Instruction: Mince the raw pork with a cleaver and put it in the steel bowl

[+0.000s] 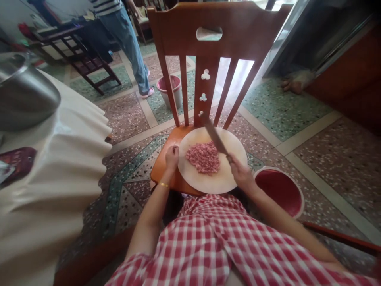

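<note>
A round pale cutting board lies on the seat of a wooden chair. A heap of pink minced meat sits in the board's middle. My right hand is closed round the handle of a knife, whose blade is raised above the meat and blurred by motion. My left hand, fingers curled, rests on the board's left rim. A gold bracelet circles the left wrist.
A red bucket stands on the floor to my right. A table with a white cloth and a metal bowl is at the left. A person in jeans stands behind, near a small pink bucket.
</note>
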Action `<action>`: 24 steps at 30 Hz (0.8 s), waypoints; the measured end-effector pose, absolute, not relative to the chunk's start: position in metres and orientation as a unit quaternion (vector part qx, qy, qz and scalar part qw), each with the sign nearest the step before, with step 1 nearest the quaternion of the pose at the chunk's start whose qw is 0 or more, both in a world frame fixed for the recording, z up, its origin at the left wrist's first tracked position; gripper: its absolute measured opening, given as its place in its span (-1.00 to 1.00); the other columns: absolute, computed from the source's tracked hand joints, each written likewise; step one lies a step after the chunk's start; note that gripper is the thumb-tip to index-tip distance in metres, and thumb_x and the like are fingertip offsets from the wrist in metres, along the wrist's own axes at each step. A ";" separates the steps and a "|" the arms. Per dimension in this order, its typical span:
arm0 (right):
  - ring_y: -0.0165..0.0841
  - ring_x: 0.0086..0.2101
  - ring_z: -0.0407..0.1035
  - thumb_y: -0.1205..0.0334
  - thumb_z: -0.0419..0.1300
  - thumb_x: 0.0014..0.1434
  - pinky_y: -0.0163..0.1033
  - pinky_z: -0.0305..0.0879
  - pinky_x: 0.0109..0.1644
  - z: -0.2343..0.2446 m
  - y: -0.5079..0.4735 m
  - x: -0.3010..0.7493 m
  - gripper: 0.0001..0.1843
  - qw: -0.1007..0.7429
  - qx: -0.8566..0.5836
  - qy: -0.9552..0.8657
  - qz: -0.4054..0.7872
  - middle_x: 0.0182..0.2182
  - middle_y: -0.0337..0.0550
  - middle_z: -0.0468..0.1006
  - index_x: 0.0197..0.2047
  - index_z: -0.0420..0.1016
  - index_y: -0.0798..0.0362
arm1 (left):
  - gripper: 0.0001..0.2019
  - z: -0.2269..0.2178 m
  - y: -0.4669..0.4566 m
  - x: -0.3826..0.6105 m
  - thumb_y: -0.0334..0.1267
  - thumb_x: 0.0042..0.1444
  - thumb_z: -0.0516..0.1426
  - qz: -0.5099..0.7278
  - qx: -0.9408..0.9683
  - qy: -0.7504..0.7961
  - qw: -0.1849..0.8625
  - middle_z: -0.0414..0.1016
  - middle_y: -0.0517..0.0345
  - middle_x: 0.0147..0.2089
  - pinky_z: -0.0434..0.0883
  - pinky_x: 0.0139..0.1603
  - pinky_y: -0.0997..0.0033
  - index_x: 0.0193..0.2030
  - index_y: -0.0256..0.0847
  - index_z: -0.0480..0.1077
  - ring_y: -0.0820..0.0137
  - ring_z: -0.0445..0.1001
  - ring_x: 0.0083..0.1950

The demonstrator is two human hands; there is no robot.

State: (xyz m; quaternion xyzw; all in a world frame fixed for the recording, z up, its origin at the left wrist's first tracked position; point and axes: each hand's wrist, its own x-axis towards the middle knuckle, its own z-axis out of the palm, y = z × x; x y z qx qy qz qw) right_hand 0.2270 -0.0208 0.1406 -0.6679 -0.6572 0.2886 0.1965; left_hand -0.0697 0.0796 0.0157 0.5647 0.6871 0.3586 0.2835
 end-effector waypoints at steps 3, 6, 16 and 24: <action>-0.16 -0.04 0.46 0.15 -0.05 0.29 -0.09 0.42 -0.01 0.120 -0.025 0.225 -0.50 0.115 -0.676 -0.647 0.334 0.01 -0.03 0.52 0.26 0.28 0.01 | -0.84 0.028 0.050 -0.031 -0.34 0.12 0.06 0.366 0.665 0.578 0.300 0.47 -0.03 -0.20 0.34 -0.03 0.27 -0.21 -0.19 0.44 0.27 0.42 -0.12; -0.20 0.02 0.42 0.14 -0.06 0.30 -0.09 0.38 0.06 0.135 -0.024 0.227 -0.52 0.151 -0.667 -0.645 0.341 0.01 -0.07 0.52 0.25 0.29 -0.01 | -0.82 0.026 0.018 -0.008 -0.39 0.07 0.09 0.298 0.724 0.539 0.310 0.44 -0.02 -0.25 0.36 -0.07 0.26 -0.19 -0.17 0.45 0.26 0.42 -0.15; -0.15 0.02 0.41 0.20 -0.03 0.26 -0.05 0.39 0.05 0.119 -0.014 0.211 -0.52 0.166 -0.632 -0.685 0.323 0.07 0.03 0.46 0.21 0.34 0.08 | -0.79 0.008 -0.008 -0.015 -0.35 0.19 -0.03 0.439 0.576 0.619 0.303 0.44 0.04 -0.21 0.37 -0.06 0.33 -0.12 -0.22 0.39 0.36 0.43 -0.14; -0.28 0.01 0.42 0.14 -0.12 0.33 -0.22 0.35 0.08 0.161 -0.017 0.207 -0.46 0.257 -0.608 -0.693 0.289 0.02 -0.08 0.52 0.33 0.14 0.04 | -0.83 -0.002 -0.006 -0.007 -0.31 0.17 -0.02 0.470 0.495 0.643 0.347 0.45 0.09 -0.26 0.38 -0.10 0.38 -0.20 -0.21 0.37 0.39 0.43 -0.20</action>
